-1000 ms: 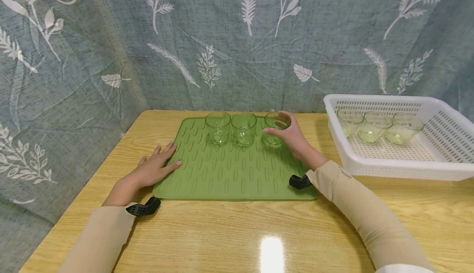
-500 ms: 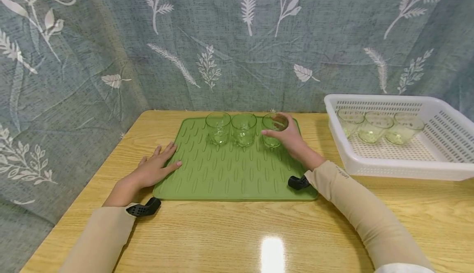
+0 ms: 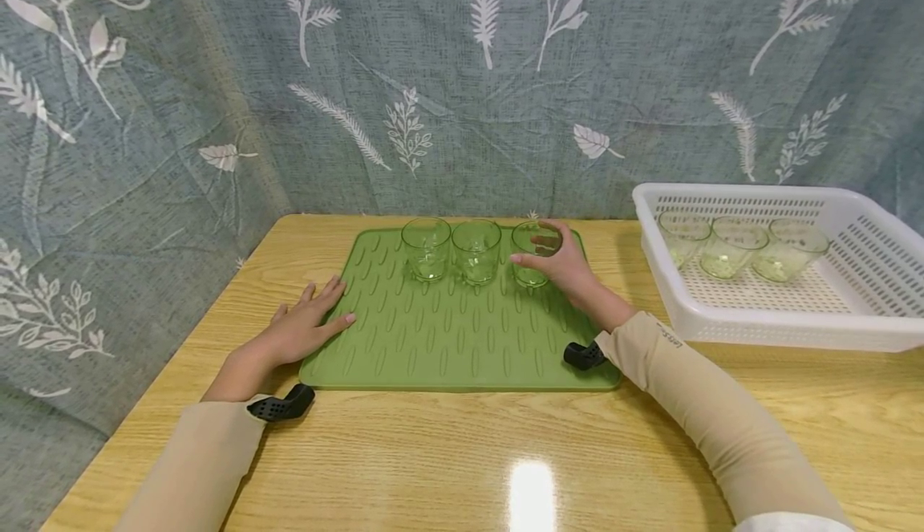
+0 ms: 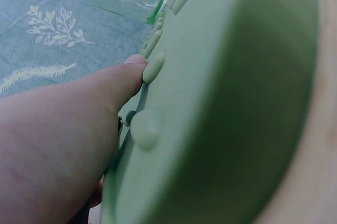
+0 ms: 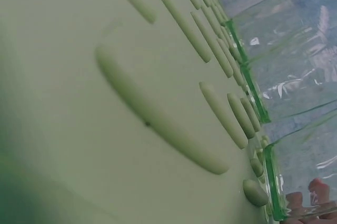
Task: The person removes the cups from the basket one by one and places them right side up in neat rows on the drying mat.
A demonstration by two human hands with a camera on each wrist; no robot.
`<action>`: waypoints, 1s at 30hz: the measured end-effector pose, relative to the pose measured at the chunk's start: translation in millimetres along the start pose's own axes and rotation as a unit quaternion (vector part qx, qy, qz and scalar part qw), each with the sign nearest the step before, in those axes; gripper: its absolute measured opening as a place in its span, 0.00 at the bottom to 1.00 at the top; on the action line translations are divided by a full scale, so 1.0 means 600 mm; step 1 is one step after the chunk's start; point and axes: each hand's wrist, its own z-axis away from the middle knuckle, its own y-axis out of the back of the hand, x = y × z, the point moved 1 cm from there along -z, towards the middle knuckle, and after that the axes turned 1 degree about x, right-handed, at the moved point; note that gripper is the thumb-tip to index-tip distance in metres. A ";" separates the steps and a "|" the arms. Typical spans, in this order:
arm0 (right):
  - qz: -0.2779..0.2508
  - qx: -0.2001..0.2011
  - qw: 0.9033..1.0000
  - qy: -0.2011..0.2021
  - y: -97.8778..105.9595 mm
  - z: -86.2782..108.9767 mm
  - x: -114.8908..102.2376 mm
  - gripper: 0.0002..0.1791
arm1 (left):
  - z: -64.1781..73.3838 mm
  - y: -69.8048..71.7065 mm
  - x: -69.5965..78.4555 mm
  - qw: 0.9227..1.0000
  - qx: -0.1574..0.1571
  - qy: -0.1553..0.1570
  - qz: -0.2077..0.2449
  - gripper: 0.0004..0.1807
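Observation:
Three green-tinted clear glasses stand upright in a row along the back of a green ribbed mat (image 3: 447, 339). The left glass (image 3: 426, 251) and the middle glass (image 3: 476, 253) stand close together. A little apart from them is the right glass (image 3: 527, 277). My right hand (image 3: 570, 269) is curled round that glass, thumb across its front and fingers behind. Through the glass wall (image 5: 295, 176), fingertips show in the right wrist view. My left hand (image 3: 306, 327) lies flat with fingers spread at the mat's left edge, thumb (image 4: 131, 74) on the mat.
To the right stands a white plastic basket (image 3: 671, 295) with three more glasses (image 3: 732, 251) inside, along its left part. The wooden table (image 3: 404, 460) extends in front of the mat. A patterned blue-grey cloth (image 3: 447, 115) hangs behind and at the left.
My right hand and the right glass have shifted slightly left, toward the middle glass. Over the last half second the right fingers have loosened a little. My left hand has stayed put.

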 end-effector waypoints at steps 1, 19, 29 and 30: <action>0.002 -0.001 1.000 0.000 0.000 0.000 0.000 0.49 | 0.000 0.000 0.000 1.000 0.000 0.000 0.000 0.45; 0.028 -0.006 0.999 -0.015 0.009 0.007 -0.002 0.57 | -0.002 -0.002 -0.001 1.000 0.003 0.000 0.000 0.45; 0.027 -0.008 1.000 0.002 0.024 0.024 -0.008 0.52 | -0.001 -0.002 -0.002 1.000 0.004 -0.001 -0.005 0.45; 0.024 -0.007 1.000 0.003 0.026 0.025 -0.008 0.51 | -0.001 -0.003 -0.002 1.000 0.004 -0.001 -0.005 0.45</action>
